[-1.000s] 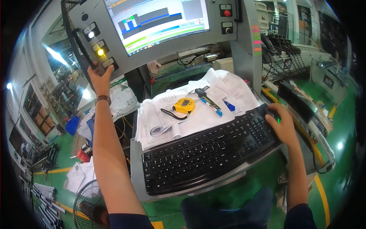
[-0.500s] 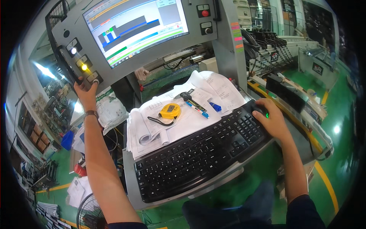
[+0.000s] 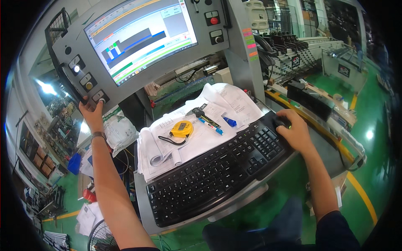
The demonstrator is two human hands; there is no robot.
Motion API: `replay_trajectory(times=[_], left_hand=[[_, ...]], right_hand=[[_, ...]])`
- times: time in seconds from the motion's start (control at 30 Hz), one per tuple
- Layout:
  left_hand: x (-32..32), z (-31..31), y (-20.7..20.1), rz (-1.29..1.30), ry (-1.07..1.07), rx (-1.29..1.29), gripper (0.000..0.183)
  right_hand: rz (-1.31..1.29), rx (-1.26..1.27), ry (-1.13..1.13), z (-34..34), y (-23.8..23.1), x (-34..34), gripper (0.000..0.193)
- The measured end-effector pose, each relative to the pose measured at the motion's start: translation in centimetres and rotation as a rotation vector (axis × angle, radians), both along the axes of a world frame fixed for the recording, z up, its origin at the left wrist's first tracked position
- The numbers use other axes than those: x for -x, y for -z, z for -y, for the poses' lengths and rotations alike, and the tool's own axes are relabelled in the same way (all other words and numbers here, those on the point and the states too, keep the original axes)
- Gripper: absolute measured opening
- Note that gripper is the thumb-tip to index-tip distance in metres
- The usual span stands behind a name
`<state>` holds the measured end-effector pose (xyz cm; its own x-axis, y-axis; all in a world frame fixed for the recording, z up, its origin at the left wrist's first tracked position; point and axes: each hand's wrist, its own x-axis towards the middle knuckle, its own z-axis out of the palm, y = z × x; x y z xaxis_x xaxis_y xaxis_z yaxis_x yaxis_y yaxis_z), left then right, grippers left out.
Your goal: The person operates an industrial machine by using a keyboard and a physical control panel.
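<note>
At the lower left corner of the grey control panel [image 3: 119, 88], my left hand [image 3: 92, 115] is closed around the edge. Its thumb rests on the lowest round button [image 3: 101, 101], and its other fingers are partly hidden. Above it sit an unlit yellow button [image 3: 88, 85] and a lit white one [image 3: 76, 68]. My right hand [image 3: 296, 131] is wrapped over a black computer mouse [image 3: 282, 121], just right of the black keyboard [image 3: 217, 173]. Behind the keyboard, paper drawings [image 3: 167, 155] carry a yellow tape measure [image 3: 181, 129], a caliper [image 3: 203, 115], a blue-and-white pen [image 3: 211, 126] and a blue cap-like piece [image 3: 229, 121].
A lit screen [image 3: 142, 42] fills the panel, with a red button [image 3: 214, 20] to its right. A white plastic bag [image 3: 119, 131] sits below my left hand. A fan [image 3: 102, 236] stands at lower left. Machinery [image 3: 289, 48] occupies the far right.
The yellow button's light has gone out. The view has shifted slightly, so the panel appears farther left and the desk lower. Both hands keep their places on the panel and mouse.
</note>
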<state>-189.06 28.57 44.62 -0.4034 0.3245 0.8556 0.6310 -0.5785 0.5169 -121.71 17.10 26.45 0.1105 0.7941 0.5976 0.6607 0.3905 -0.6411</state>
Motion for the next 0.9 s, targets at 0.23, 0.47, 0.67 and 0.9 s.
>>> replay_trajectory(times=[0.23, 0.47, 0.67, 0.9], left_hand=[[0.2, -0.2, 0.1, -0.012, 0.012, 0.015, 0.079], [0.0, -0.6, 0.3, -0.012, 0.007, -0.002, 0.079], [0.2, -0.6, 0.2, 0.018, -0.016, -0.015, 0.078], [0.2, -0.4, 0.3, -0.009, 0.004, -0.002, 0.078]], right_hand=[[0.036, 0.007, 0.021, 0.1, 0.0, -0.2, 0.045], [0.023, 0.004, 0.016, 0.0, 0.1, -0.4, 0.045], [0.048, -0.017, 0.032, 0.0, 0.1, -0.3, 0.045], [0.018, -0.006, 0.031, -0.2, 0.3, -0.2, 0.045]])
